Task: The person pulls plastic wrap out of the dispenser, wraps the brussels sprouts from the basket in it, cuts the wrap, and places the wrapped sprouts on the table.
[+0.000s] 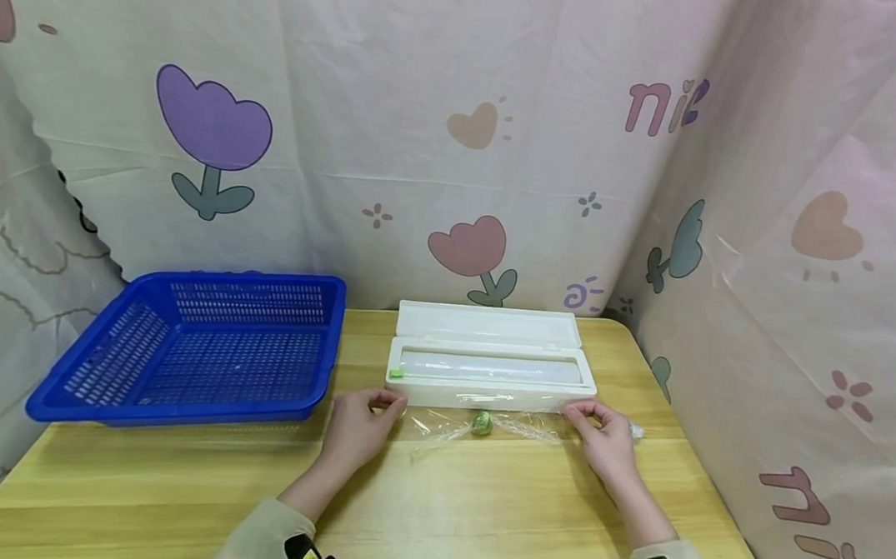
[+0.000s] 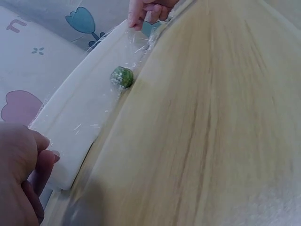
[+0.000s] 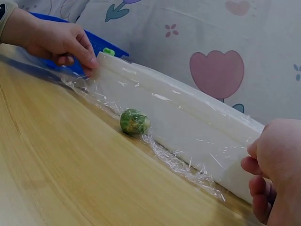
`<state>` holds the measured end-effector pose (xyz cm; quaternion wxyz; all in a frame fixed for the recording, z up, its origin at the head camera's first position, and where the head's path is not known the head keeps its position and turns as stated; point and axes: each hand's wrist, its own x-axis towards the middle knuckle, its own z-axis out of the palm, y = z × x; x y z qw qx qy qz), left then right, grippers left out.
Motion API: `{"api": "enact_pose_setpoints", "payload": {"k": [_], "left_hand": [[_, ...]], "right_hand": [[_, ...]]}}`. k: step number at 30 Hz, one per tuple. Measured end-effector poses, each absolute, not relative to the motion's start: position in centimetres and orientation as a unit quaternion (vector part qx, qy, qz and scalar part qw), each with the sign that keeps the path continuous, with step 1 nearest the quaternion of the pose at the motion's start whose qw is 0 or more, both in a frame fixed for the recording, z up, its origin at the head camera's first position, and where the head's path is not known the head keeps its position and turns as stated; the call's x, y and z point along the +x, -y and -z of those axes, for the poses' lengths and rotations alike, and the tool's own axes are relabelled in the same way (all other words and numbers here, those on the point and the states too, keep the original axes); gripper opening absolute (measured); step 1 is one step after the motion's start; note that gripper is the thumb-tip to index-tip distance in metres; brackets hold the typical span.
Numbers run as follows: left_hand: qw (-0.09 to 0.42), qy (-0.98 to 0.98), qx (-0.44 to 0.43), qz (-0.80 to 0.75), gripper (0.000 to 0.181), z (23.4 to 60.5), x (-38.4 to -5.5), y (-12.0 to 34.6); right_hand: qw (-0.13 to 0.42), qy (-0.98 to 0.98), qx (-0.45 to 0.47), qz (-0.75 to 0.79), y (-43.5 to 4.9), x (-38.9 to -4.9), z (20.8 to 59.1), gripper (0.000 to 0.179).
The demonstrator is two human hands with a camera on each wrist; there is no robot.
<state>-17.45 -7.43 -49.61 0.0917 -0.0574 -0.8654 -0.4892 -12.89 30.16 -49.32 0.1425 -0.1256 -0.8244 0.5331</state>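
A small green ball (image 1: 482, 423), looking like a Brussels sprout, sits in clear cling film (image 1: 529, 427) along the front of a white cling film dispenser (image 1: 498, 400). My left hand (image 1: 360, 425) pinches the film between thumb and forefinger near the dispenser's left front corner. At the right front corner, my right hand (image 1: 607, 441) pinches the other end the same way. Between the hands the film spans the width of the box, gathered and wrinkled on both sides of the sprout (image 3: 134, 122). The dispenser's lid (image 1: 487, 324) stands raised, exposing the roll (image 1: 489, 368) inside.
To the left stands a blue plastic basket (image 1: 198, 413) with slotted sides. A green slider (image 1: 396, 373) sits at the dispenser's left end. Beside the right hand lies a small shiny, whitish thing (image 1: 636, 430). A patterned curtain (image 1: 382, 149) hangs behind the wooden table (image 1: 429, 522).
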Motion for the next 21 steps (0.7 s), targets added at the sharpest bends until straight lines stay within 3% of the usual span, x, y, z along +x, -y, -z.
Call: {"api": "enact_pose_setpoints", "payload": {"k": [10,21], "left_hand": [[0.094,0.853,-0.078,0.507,0.007,49.31,-17.30,7.45],[0.100,0.851,-0.101,0.505,0.005,49.03,-17.29,7.59]], "right_hand": [[0.141,0.807,-0.113,-0.562,-30.22,-12.67,49.44,0.011],[0.123,0.839,-0.148,-0.509,-30.25,-13.16,49.31,0.029]]}}
